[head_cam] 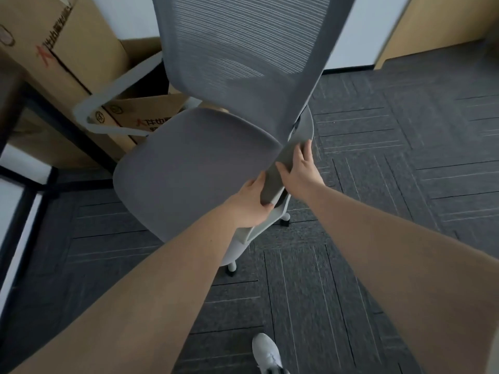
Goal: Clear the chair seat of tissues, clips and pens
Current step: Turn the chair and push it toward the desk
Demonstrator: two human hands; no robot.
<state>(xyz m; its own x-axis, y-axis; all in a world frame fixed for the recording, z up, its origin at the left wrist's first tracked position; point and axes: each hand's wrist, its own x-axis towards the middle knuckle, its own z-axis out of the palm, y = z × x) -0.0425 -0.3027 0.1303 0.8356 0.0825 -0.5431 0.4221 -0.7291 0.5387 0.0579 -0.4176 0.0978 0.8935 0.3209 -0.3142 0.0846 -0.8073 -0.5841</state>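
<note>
A grey office chair stands in front of me, its padded seat (189,163) bare: no tissues, clips or pens show on it. The mesh backrest (243,49) rises at the top middle. Both hands hold the chair's right armrest (286,163), a grey-green pad. My left hand (251,201) grips the armrest's near end, fingers curled under it. My right hand (299,171) wraps the pad a little farther along, fingers over its outer edge.
Cardboard boxes (67,49) are stacked to the left behind the chair's white left armrest (108,98). A dark metal frame (54,125) stands at the far left. Grey carpet tiles (405,184) spread to the right. My white shoe (266,352) shows at the bottom.
</note>
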